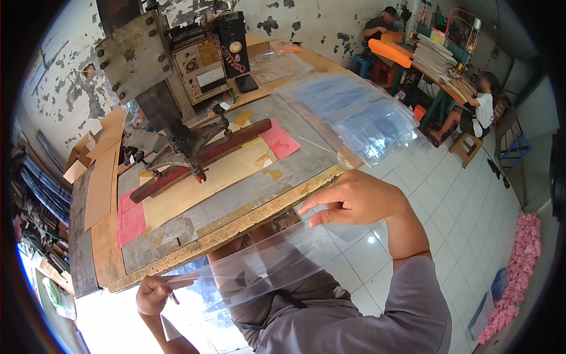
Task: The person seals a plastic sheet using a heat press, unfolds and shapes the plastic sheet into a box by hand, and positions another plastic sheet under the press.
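While left hand [154, 294] holds film [268, 259] (see-through), right hand [354, 199] touches its edge.

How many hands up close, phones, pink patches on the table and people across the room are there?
Hands up close: 2 (left hand, right hand)
Phone: 1
Pink patches: 2
People across the room: 2 (person in white, person in dark top)
Total: 7

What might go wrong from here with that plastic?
The thin clear sheet sags between the left hand and right hand, so it might crease or slip.

The loose plastic pile lies at the table's edge and might slide off.

Fingers placed under the red bar might get pinched.
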A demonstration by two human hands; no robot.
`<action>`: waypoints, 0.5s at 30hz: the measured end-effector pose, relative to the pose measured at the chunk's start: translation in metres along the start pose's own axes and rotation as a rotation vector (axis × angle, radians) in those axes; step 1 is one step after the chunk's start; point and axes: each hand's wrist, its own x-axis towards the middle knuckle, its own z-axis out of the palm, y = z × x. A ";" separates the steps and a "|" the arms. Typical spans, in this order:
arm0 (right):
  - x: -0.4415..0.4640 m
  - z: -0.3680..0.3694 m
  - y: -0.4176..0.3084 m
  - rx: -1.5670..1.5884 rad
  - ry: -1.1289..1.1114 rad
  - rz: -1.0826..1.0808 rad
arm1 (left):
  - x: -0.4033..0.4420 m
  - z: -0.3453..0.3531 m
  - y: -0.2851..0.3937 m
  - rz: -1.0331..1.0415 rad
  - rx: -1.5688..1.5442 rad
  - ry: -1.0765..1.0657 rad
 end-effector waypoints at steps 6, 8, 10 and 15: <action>-0.005 0.013 0.015 -0.151 0.116 0.151 | -0.015 -0.004 -0.031 0.305 -0.290 0.061; -0.009 0.024 0.022 -0.258 0.203 0.094 | -0.014 0.007 -0.034 0.349 -0.434 0.108; -0.008 0.038 0.007 -0.279 0.385 -0.037 | -0.002 0.026 -0.029 0.383 -0.462 0.082; -0.002 0.108 -0.027 -0.008 0.315 -0.318 | 0.023 0.057 -0.022 0.395 -0.381 0.036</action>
